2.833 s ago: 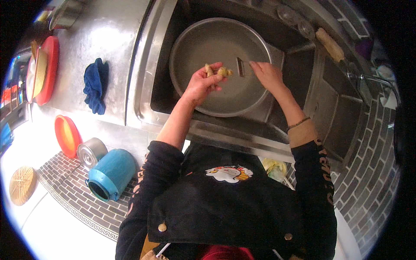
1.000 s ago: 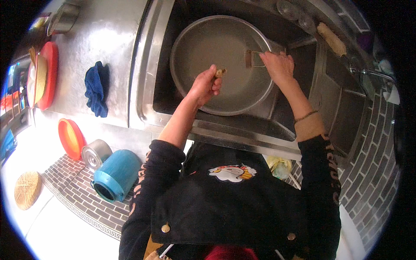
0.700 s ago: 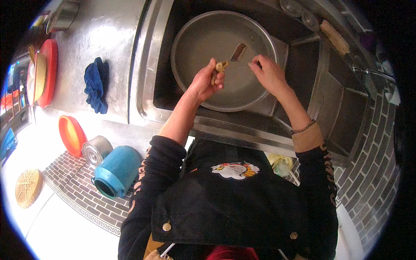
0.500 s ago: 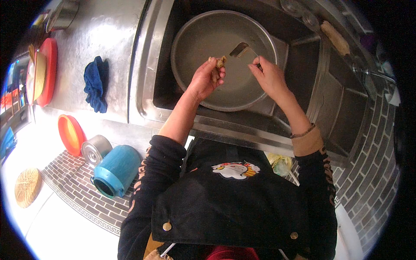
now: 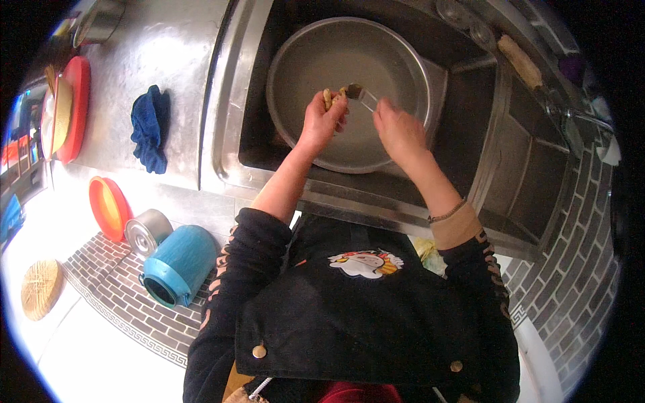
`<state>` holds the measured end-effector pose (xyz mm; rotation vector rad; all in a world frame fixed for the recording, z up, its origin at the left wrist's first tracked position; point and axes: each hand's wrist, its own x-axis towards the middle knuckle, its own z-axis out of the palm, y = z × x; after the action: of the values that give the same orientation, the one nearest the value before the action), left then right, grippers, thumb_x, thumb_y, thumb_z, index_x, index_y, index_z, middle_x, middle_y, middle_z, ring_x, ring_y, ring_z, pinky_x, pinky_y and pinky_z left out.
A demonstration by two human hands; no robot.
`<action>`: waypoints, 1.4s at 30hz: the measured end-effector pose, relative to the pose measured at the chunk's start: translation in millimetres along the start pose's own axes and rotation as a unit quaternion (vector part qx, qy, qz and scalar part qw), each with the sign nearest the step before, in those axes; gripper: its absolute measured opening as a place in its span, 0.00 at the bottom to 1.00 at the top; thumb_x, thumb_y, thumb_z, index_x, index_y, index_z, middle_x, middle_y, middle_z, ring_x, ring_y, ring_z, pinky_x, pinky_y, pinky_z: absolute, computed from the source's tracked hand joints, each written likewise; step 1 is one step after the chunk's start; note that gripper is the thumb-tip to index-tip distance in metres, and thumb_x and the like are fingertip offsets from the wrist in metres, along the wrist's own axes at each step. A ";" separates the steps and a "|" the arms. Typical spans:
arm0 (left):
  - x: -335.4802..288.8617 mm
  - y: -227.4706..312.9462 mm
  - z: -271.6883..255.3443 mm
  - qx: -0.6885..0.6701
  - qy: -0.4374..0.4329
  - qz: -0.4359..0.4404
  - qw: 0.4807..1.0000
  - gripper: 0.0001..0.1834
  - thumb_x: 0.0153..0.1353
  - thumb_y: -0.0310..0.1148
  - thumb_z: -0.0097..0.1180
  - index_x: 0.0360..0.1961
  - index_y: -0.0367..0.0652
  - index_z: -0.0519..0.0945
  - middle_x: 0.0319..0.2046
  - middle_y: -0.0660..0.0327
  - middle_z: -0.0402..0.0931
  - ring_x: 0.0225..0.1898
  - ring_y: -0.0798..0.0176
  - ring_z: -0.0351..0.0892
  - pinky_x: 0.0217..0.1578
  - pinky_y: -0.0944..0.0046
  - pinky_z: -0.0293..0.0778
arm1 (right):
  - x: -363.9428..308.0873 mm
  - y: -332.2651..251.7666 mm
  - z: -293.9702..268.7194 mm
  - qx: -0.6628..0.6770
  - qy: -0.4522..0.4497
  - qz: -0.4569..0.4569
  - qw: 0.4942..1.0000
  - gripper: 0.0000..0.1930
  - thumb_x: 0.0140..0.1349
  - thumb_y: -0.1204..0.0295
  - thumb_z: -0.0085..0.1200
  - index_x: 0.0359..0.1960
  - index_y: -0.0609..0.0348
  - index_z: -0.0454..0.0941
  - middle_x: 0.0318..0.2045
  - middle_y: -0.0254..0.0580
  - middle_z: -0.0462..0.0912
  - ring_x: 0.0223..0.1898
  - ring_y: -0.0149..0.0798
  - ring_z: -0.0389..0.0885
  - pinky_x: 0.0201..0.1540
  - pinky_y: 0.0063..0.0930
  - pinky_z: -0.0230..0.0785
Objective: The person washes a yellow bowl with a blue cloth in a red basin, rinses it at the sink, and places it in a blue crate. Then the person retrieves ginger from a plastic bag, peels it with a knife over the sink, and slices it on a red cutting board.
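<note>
Over a wide round metal basin (image 5: 274,107) in the sink, my left hand (image 5: 322,124) is closed around a knobbly, yellowish-brown piece that looks like ginger (image 5: 328,99). Part of it is hidden by my fingers. My right hand (image 5: 401,131) grips the thin handle of a metal tool with a broad dark head (image 5: 354,91), perhaps a spoon. That head rests against or right beside the piece; I cannot tell if it touches. Greyish water appears to fill the basin below both hands.
A stainless counter (image 5: 181,60) to the left bears a dark blue cloth (image 5: 149,127) and a red tray (image 5: 79,107). Below it are an orange basin (image 5: 109,209), a metal pot (image 5: 149,232) and a blue can (image 5: 180,263). A faucet (image 5: 591,119) stands at right.
My right hand has moved left and slightly down, bringing the tool's head from over the basin to the piece in my left hand. My left hand has turned slightly.
</note>
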<state>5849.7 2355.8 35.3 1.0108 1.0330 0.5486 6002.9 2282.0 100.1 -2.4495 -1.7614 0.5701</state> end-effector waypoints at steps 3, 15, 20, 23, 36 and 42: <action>-3.2 -1.1 0.4 0.090 0.022 0.032 0.995 0.13 0.64 0.38 0.53 0.40 0.38 0.70 0.24 0.64 0.74 0.20 0.73 0.69 0.18 0.71 0.66 | -5.6 2.0 -3.3 0.025 -0.046 -0.036 0.998 0.10 0.65 0.63 0.46 0.37 0.56 0.68 0.26 0.50 0.80 0.30 0.56 0.80 0.31 0.49 0.70; -1.8 -14.5 4.7 0.170 0.045 0.116 0.978 0.14 0.62 0.37 0.57 0.38 0.38 0.69 0.23 0.62 0.74 0.21 0.70 0.71 0.21 0.66 0.68 | -3.4 4.7 5.2 0.021 -0.023 -0.005 1.000 0.09 0.64 0.64 0.47 0.39 0.56 0.68 0.24 0.54 0.79 0.29 0.58 0.79 0.30 0.51 0.69; 0.8 -20.1 -4.2 0.383 0.055 0.192 0.902 0.16 0.60 0.37 0.58 0.37 0.37 0.68 0.24 0.60 0.76 0.23 0.66 0.74 0.24 0.62 0.70 | -6.3 17.3 -0.8 0.061 -0.072 -0.046 0.994 0.09 0.64 0.65 0.46 0.36 0.58 0.69 0.26 0.52 0.79 0.30 0.58 0.79 0.31 0.48 0.70; 2.3 -20.4 -10.3 0.258 0.080 0.138 0.953 0.15 0.60 0.38 0.58 0.34 0.37 0.69 0.26 0.60 0.78 0.23 0.68 0.74 0.24 0.64 0.70 | -1.0 40.9 -8.5 0.064 -0.044 -0.033 0.996 0.09 0.63 0.64 0.45 0.36 0.56 0.71 0.28 0.51 0.81 0.33 0.58 0.80 0.34 0.50 0.71; 81.8 -78.5 -35.8 0.718 -0.117 -0.054 0.684 0.14 0.61 0.30 0.47 0.47 0.43 0.78 0.49 0.53 0.76 0.46 0.46 0.78 0.45 0.48 0.75 | 34.2 65.4 106.0 -0.028 -0.145 -0.017 0.989 0.16 0.61 0.68 0.48 0.49 0.60 0.72 0.38 0.56 0.80 0.40 0.55 0.79 0.41 0.46 0.71; 68.4 -59.6 -26.4 0.314 -0.138 -0.147 0.928 0.15 0.65 0.33 0.46 0.49 0.39 0.74 0.45 0.55 0.77 0.40 0.59 0.79 0.38 0.58 0.77 | 26.0 60.4 58.8 0.263 -0.067 0.093 0.958 0.18 0.58 0.72 0.47 0.52 0.56 0.73 0.33 0.52 0.81 0.35 0.48 0.80 0.39 0.41 0.70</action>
<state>5852.0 2392.9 -51.6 1.4114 1.1015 -0.1952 6044.7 2276.4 22.7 -2.2368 -1.2067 1.0849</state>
